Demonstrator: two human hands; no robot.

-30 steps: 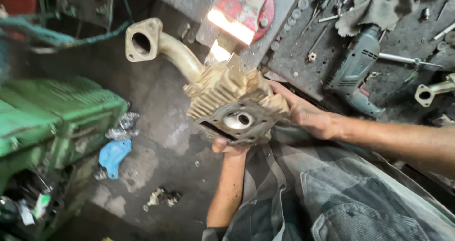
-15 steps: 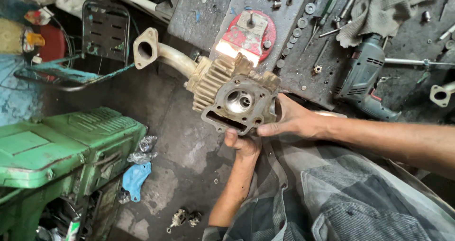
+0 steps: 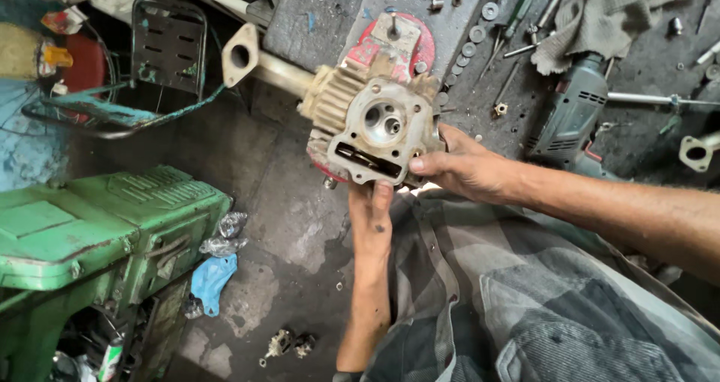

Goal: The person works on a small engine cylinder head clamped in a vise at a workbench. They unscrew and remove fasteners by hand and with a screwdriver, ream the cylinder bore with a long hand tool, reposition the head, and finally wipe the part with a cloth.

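The finned engine cylinder head [image 3: 375, 127] is now tilted up, its machined face with the two valve seats turned fully toward the viewer; a second ago that face pointed more downward. The left hand [image 3: 371, 217] supports it from beneath, fingers pressed to the lower edge. The right hand [image 3: 465, 168] has its grip closed around the right side. The part is held in the air above the floor (its pipe [image 3: 259, 63] points up-left), left of the drill [image 3: 570, 119] on the tabletop [image 3: 645, 59]. The face is presented for inspection.
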